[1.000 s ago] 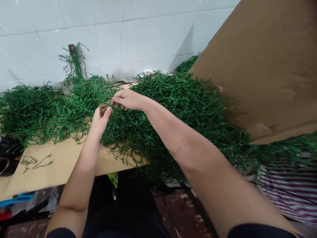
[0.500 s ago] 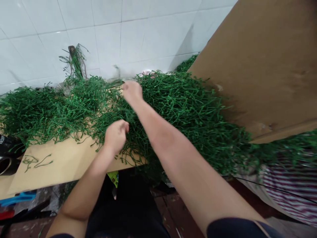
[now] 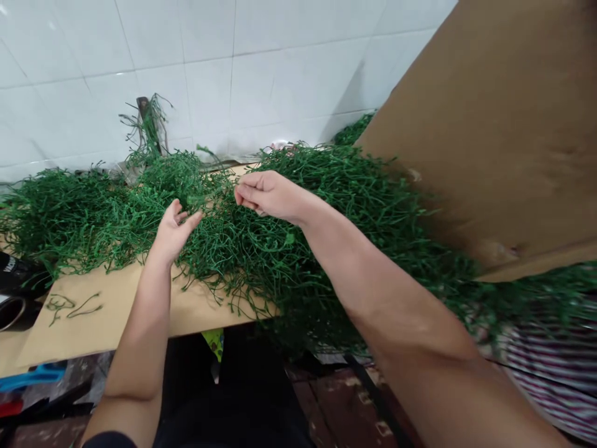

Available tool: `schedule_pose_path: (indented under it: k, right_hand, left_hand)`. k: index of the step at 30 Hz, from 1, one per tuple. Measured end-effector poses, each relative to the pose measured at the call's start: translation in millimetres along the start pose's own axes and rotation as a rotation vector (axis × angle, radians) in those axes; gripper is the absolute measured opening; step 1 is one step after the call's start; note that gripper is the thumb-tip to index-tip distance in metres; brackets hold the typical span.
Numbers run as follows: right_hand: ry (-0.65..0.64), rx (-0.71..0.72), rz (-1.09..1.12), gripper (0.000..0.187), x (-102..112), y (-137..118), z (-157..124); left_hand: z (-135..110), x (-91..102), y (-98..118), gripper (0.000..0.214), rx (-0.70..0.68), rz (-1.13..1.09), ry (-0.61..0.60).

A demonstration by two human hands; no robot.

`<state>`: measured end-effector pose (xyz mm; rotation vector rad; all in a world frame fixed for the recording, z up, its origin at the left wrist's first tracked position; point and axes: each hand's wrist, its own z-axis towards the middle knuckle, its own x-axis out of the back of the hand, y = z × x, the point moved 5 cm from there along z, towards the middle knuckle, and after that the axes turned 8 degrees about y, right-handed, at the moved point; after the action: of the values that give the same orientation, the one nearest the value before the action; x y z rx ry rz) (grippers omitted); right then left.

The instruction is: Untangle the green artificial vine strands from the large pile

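My left hand [image 3: 173,235] is open, thumb and fingers apart, just above a pile of thin green stems [image 3: 107,218] on the left. To its right, my right hand [image 3: 265,194] is closed in a pinch, back of the hand up, at the left edge of a larger heap of green stems [image 3: 354,205]. Whatever lies between its fingertips is hidden. A faint blurred green stem shows between the two hands. The stems are slender, tangled and tipped with small buds. Beneath them lies a sheet of cardboard [image 3: 107,317].
A large cardboard panel [image 3: 489,137] leans at the right. An upright holder [image 3: 147,115] with stems stands by the tiled wall [image 3: 280,81]. At left are a black cylinder [image 3: 13,314], a blue-handled tool [image 3: 35,376] and a few loose stems [image 3: 84,306]. Striped cloth [image 3: 555,379] shows lower right.
My left hand has moved left and up, and its fingers have spread. My right hand has come nearer and slightly right, still closed. The view has tilted slightly.
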<state>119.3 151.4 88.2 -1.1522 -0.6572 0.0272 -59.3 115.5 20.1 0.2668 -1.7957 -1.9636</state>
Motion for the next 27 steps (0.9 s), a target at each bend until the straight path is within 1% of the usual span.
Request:
schedule_pose_path:
  k: [2, 5, 7, 9, 11, 14, 15, 18, 21, 24, 26, 27]
  right_hand:
    - [-0.056, -0.041, 0.014, 0.026, -5, 4, -5]
    - [-0.069, -0.053, -0.018, 0.024, -11, 12, -8]
    - [-0.057, -0.022, -0.067, 0.024, -12, 17, -8]
    - [-0.035, 0.001, -0.115, 0.023, -13, 20, -7]
    - [-0.012, -0.003, -0.139, 0.02, -14, 22, -7]
    - [-0.002, -0.006, -0.154, 0.02, -19, 19, -8]
    - [-0.009, 0.011, -0.165, 0.021, -22, 17, -8]
    - [-0.009, 0.101, -0.206, 0.029, -26, 7, -7]
    - [0.077, 0.149, -0.262, 0.033, -25, 4, -5]
    - [0.164, 0.109, -0.355, 0.036, -29, 5, 0]
    - [0.177, 0.08, -0.398, 0.038, -35, 7, 7]
    - [0.16, 0.078, -0.403, 0.039, -38, 8, 11]
  left_hand:
    - [1, -8.3, 6, 0.082, 0.029, -0.223, -0.057]
    - [-4, -28.5, 11, 0.068, 0.113, -0.42, -0.247]
    - [-10, -35.8, 12, 0.061, 0.15, -0.451, -0.337]
    - [-15, -36.3, 11, 0.057, 0.146, -0.41, -0.366]
    - [-19, -33.9, 10, 0.05, 0.106, -0.328, -0.367]
    - [-24, -32.0, 10, 0.033, 0.022, -0.208, -0.377]
    - [-25, -31.7, 10, 0.027, -0.005, -0.175, -0.374]
    - [-29, -29.2, 14, 0.014, -0.091, -0.086, -0.316]
    - [-33, -29.2, 18, 0.017, -0.157, 0.023, -0.291]
    - [-35, -32.0, 18, 0.025, -0.176, 0.073, -0.247]
    - [-36, -33.3, 17, 0.028, -0.174, 0.066, -0.185]
    - [-37, -32.8, 16, 0.029, -0.168, 0.053, -0.151]
